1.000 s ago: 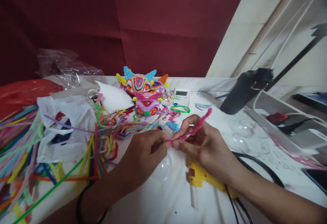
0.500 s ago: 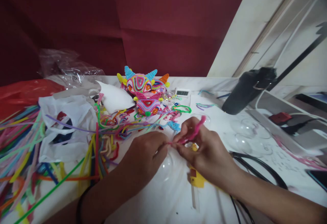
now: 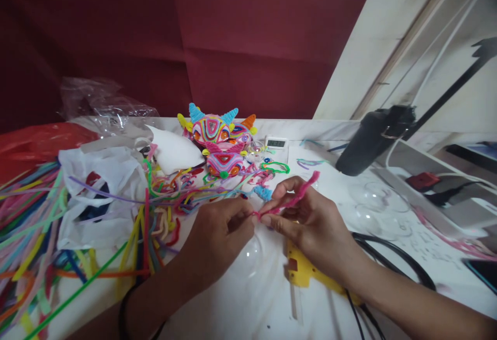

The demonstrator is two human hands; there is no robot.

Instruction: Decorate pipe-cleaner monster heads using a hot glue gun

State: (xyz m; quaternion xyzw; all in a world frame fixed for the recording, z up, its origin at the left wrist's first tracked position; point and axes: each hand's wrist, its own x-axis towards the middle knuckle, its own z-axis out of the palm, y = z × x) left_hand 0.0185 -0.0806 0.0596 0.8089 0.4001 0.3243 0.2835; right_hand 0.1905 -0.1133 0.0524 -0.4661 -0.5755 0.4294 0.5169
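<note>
Both my hands meet over the white table and hold one pink pipe cleaner (image 3: 298, 194). My left hand (image 3: 219, 234) pinches its near end between thumb and fingers. My right hand (image 3: 306, 221) grips its middle, and the free end sticks up to the right past my index finger. A clear plastic dome (image 3: 248, 254) lies just under my left hand. A yellow glue gun (image 3: 301, 270) lies under my right wrist.
Loose coloured pipe cleaners (image 3: 34, 216) heap at the left beside a white plastic bag (image 3: 97, 195). Finished woven pipe-cleaner figures (image 3: 221, 141) stand at the back with a small digital clock (image 3: 276, 143). A black lamp head (image 3: 373, 135), clear domes (image 3: 373, 205) and black cables (image 3: 392, 252) lie right.
The free end of the pink pipe cleaner dipped down half a second ago and has swung back up to the right. Both hands stayed together in the same spot.
</note>
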